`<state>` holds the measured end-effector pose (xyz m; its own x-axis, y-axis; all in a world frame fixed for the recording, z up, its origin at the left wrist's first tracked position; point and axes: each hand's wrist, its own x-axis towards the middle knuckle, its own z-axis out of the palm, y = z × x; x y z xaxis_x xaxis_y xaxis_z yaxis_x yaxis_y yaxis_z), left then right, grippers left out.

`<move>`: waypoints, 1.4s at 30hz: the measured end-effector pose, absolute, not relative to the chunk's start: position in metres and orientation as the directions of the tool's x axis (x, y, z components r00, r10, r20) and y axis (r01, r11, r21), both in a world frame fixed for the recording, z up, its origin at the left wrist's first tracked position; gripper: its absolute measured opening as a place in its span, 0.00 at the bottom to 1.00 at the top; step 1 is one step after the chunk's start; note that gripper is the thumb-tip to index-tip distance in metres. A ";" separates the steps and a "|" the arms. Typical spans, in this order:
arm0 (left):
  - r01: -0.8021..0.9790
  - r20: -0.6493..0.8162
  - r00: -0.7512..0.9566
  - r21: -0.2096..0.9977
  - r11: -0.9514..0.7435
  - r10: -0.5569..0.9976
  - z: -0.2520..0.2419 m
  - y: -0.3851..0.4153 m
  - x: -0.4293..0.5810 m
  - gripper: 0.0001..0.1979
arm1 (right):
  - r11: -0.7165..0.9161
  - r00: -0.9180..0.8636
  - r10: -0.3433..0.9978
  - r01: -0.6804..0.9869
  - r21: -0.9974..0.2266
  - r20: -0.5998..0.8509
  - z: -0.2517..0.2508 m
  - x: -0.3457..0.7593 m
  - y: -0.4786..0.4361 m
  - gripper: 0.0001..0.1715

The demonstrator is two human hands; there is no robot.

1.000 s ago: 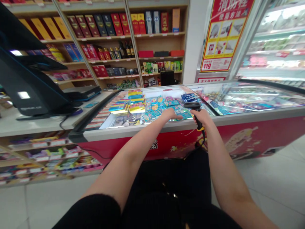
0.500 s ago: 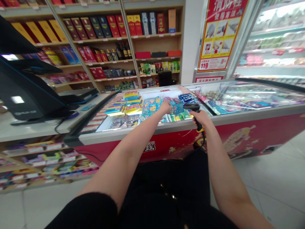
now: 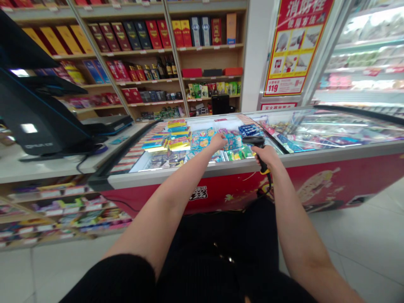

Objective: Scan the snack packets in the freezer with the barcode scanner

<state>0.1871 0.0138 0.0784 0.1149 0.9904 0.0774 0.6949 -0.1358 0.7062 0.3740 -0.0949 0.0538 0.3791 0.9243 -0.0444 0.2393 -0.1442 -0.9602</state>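
Note:
My left hand (image 3: 219, 141) reaches over the open part of a chest freezer (image 3: 221, 169), its fingers closed on the edge of a blue patterned ice cream packet (image 3: 233, 142). In my right hand (image 3: 267, 155) is a black barcode scanner (image 3: 254, 141) with yellow trim, held by its handle. The scanner's head points left, close to the packet's right end. Beneath and around the hands lie more blue packs (image 3: 200, 141), green-and-yellow packs (image 3: 237, 154) and dark blue packs (image 3: 249, 130).
Yellow-and-blue boxes (image 3: 179, 142) are stacked at the freezer's left. A dark checkout machine (image 3: 41, 122) stands on the counter (image 3: 63, 167) farther left. Glass covers the freezer's right part. Shelves (image 3: 208, 47) with boxes and bottles rise behind. The scanner's cable hangs by the freezer front.
The view has turned slightly left, so the shelves and freezer appear a little farther right. Both hands keep nearly the same pose, with the packet and scanner still held.

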 end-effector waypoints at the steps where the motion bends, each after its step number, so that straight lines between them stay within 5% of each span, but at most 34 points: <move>1: 0.695 0.087 0.117 0.705 -0.144 0.989 0.078 0.014 0.186 0.16 | -0.142 0.379 0.924 0.237 -0.961 -0.043 0.054 0.373 -0.095 0.17; 29: 0.586 0.038 -0.160 0.808 0.064 0.986 0.068 0.013 0.040 0.13 | -0.047 0.167 0.986 0.347 -0.937 0.013 0.065 0.262 -0.084 0.13; 32: 0.697 0.006 -0.154 0.709 0.104 0.988 0.068 0.008 0.024 0.13 | -0.045 0.149 0.989 0.353 -0.935 0.008 0.062 0.254 -0.081 0.13; 38: 0.946 -0.013 -0.105 0.306 0.103 0.994 0.066 0.003 0.014 0.29 | -0.050 0.135 0.991 0.388 -0.920 0.003 0.056 0.248 -0.077 0.13; 42: 0.949 0.027 -0.112 0.298 0.099 0.993 0.066 0.003 0.018 0.30 | -0.048 0.129 0.992 0.382 -0.923 0.002 0.056 0.250 -0.080 0.14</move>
<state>0.0178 0.0031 0.0657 -0.1121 0.9933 0.0273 0.9493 0.0989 0.2983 0.2500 -0.0795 0.0557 0.1291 0.9916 0.0016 0.3824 -0.0483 -0.9227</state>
